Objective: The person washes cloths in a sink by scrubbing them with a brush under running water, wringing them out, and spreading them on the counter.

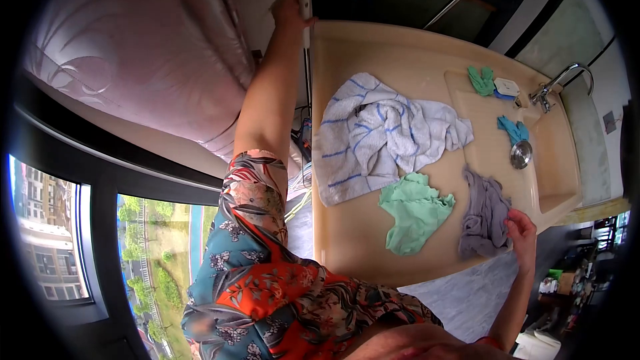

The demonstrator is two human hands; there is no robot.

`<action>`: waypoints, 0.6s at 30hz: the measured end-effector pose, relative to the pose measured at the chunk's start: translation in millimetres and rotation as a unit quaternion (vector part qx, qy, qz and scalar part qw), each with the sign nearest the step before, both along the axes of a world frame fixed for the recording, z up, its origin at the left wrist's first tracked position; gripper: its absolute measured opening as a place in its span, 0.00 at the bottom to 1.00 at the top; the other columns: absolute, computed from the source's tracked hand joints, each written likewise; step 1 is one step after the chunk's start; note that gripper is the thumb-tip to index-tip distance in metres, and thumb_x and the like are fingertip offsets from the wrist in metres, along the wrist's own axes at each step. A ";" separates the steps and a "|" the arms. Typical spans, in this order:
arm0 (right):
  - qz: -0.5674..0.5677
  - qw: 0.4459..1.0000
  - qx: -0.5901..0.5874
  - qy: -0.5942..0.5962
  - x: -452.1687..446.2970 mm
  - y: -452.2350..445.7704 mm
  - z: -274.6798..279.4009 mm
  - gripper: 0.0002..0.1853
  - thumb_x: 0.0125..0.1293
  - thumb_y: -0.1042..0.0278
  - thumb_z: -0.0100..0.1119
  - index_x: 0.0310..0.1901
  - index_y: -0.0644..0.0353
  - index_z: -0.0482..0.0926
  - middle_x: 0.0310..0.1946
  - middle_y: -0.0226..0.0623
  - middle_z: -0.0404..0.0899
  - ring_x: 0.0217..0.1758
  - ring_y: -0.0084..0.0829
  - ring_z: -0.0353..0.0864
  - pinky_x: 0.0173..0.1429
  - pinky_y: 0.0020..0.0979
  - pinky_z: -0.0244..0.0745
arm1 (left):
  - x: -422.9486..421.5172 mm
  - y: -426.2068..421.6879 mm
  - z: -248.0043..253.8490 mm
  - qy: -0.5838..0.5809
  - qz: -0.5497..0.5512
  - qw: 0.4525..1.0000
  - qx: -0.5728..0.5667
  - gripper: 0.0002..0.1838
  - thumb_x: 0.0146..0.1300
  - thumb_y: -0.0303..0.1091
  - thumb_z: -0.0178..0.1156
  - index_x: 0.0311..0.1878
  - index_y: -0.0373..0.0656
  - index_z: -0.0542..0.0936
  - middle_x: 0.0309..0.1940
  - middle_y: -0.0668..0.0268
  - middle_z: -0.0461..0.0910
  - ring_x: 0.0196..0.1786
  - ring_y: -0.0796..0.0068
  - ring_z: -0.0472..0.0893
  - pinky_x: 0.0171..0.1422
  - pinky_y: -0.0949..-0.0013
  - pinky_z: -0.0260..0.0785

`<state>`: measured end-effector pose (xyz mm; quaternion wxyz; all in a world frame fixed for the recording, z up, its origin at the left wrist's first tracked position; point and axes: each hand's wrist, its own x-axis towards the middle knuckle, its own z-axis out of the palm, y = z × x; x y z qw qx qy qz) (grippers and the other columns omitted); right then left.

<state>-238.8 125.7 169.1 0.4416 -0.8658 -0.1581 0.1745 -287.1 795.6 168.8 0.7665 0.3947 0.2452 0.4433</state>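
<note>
My right hand (522, 230) is at the right edge of a crumpled grey cloth garment (485, 213), its thumb and fingers closed on the fabric. Beside that lies a mint-green garment with a ruffled edge (415, 213). A white towel with blue stripes (383, 133) is bunched up behind them on the beige washboard counter (353, 247). My left arm reaches far out past the counter's left side. There my left hand (289, 10) is closed around or against a slim white object (305, 7), whose kind I cannot make out.
A basin (559, 160) with a chrome faucet (543, 97) is at the right. Near it lie a green cloth (480, 81), a white soap dish (507, 87), a blue cloth (512, 129) and a round metal drain cover (521, 155). A pink curtain (140, 47) hangs at the left.
</note>
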 end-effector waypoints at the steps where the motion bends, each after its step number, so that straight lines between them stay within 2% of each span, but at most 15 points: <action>1: -0.004 1.000 -0.007 0.004 -1.2 1.1 1.0 0.14 0.59 0.75 0.56 0.48 0.67 0.73 0.36 0.30 0.76 0.38 0.18 0.74 0.44 0.19 0.69 | 5.9 7.4 -15.5 0.015 -0.005 0.997 0.075 0.21 0.53 0.42 0.59 0.50 0.46 0.71 0.41 0.65 0.73 0.46 0.68 0.69 0.47 0.41 0.64; 3: -0.007 1.000 -0.016 0.007 -2.3 1.3 1.6 0.14 0.59 0.75 0.56 0.47 0.67 0.73 0.36 0.30 0.77 0.38 0.18 0.75 0.44 0.19 0.69 | 7.1 17.4 -28.1 0.017 -0.030 0.995 0.093 0.20 0.52 0.39 0.59 0.49 0.45 0.72 0.37 0.66 0.75 0.44 0.68 0.71 0.45 0.42 0.66; 5: -0.006 1.000 -0.017 0.007 -2.7 0.8 1.0 0.14 0.59 0.75 0.56 0.47 0.67 0.73 0.36 0.30 0.77 0.39 0.19 0.75 0.43 0.19 0.69 | -0.7 19.7 -26.1 -0.009 -0.069 0.997 -0.020 0.16 0.52 0.37 0.59 0.44 0.43 0.75 0.31 0.67 0.76 0.39 0.68 0.75 0.44 0.44 0.68; 7: -0.009 1.000 -0.015 0.005 -3.1 0.4 1.1 0.14 0.59 0.76 0.56 0.47 0.67 0.73 0.36 0.30 0.77 0.37 0.18 0.74 0.42 0.19 0.69 | -4.6 8.7 -8.2 0.168 0.035 0.978 0.115 0.12 0.50 0.38 0.60 0.35 0.42 0.78 0.25 0.66 0.77 0.32 0.67 0.77 0.42 0.51 0.70; 8: -0.011 1.000 -0.014 0.006 -3.4 0.3 0.0 0.14 0.59 0.76 0.55 0.47 0.67 0.73 0.35 0.30 0.77 0.37 0.17 0.74 0.41 0.18 0.69 | -5.4 4.2 -3.1 0.254 0.087 0.946 0.181 0.11 0.50 0.38 0.60 0.31 0.41 0.80 0.22 0.66 0.78 0.28 0.66 0.78 0.41 0.55 0.72; 9: -0.007 1.000 -0.010 0.007 -2.4 -1.3 -2.2 0.13 0.59 0.76 0.55 0.47 0.67 0.73 0.35 0.29 0.77 0.36 0.17 0.74 0.40 0.18 0.68 | -1.6 21.0 -10.5 0.348 0.183 0.856 0.335 0.11 0.49 0.40 0.60 0.28 0.42 0.80 0.21 0.65 0.78 0.27 0.65 0.78 0.40 0.58 0.72; 10: -0.003 1.000 -0.006 0.008 -0.4 -3.2 -4.0 0.13 0.59 0.76 0.55 0.46 0.67 0.74 0.35 0.29 0.77 0.35 0.16 0.73 0.39 0.18 0.68 | 5.5 54.7 -20.1 0.424 0.270 0.723 0.474 0.12 0.48 0.41 0.60 0.25 0.42 0.81 0.21 0.64 0.79 0.27 0.64 0.79 0.38 0.61 0.72; 11: 0.001 1.000 0.000 0.008 0.8 -3.4 -5.2 0.13 0.59 0.76 0.55 0.46 0.67 0.74 0.34 0.29 0.77 0.34 0.16 0.73 0.38 0.18 0.67 | 9.2 76.9 -24.3 0.477 0.343 0.554 0.590 0.13 0.48 0.43 0.60 0.23 0.43 0.81 0.20 0.62 0.79 0.26 0.62 0.79 0.36 0.64 0.73; 14: -0.003 1.000 0.000 0.010 0.1 1.7 -3.5 0.13 0.59 0.75 0.56 0.46 0.67 0.74 0.33 0.28 0.76 0.33 0.15 0.72 0.36 0.17 0.67 | 7.9 86.0 -3.6 0.361 0.331 0.689 0.534 0.14 0.47 0.47 0.57 0.26 0.46 0.82 0.24 0.61 0.80 0.30 0.60 0.80 0.34 0.67 0.72; 15: -0.004 1.000 -0.003 0.012 0.2 1.9 -3.5 0.13 0.59 0.75 0.56 0.46 0.67 0.74 0.33 0.28 0.76 0.33 0.15 0.72 0.37 0.17 0.67 | -0.1 73.5 16.9 0.520 0.333 0.542 0.570 0.14 0.47 0.46 0.57 0.24 0.45 0.82 0.23 0.62 0.80 0.29 0.63 0.80 0.33 0.66 0.72; 18: -0.006 1.000 -0.013 0.013 0.4 1.8 -3.9 0.13 0.59 0.75 0.56 0.46 0.67 0.74 0.33 0.27 0.76 0.33 0.15 0.72 0.38 0.17 0.67 | -0.8 88.1 16.2 0.418 0.335 0.521 0.664 0.08 0.47 0.39 0.54 0.20 0.50 0.79 0.18 0.67 0.78 0.20 0.67 0.77 0.27 0.63 0.69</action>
